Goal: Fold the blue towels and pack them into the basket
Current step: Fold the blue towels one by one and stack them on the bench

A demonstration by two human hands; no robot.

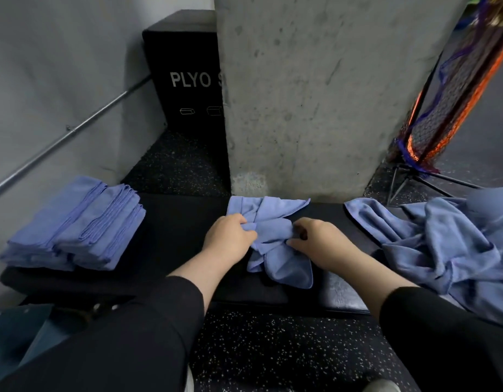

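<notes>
A blue towel (273,236) lies crumpled and twisted on the dark table (174,230). The left hand (230,236) and the right hand (321,239) bunch its middle, fingers (244,222) curled tight round the cloth.

Two hands: left hand (229,236), right hand (319,240). One crumpled towel (273,230), two folded stacks (74,224), one loose heap (443,244), one bench (174,230).

A crumpled towel (268,239) lay mid-bench (176,230), the left hand (230,236) and right hand (318,239) gripping it from either side. Folded towels (74,224) sat stacked at the bench's left end, a loose heap (443,241) at its right. A pillar (315,94) stood behind, a box (188,80) far left of it.
</notes>
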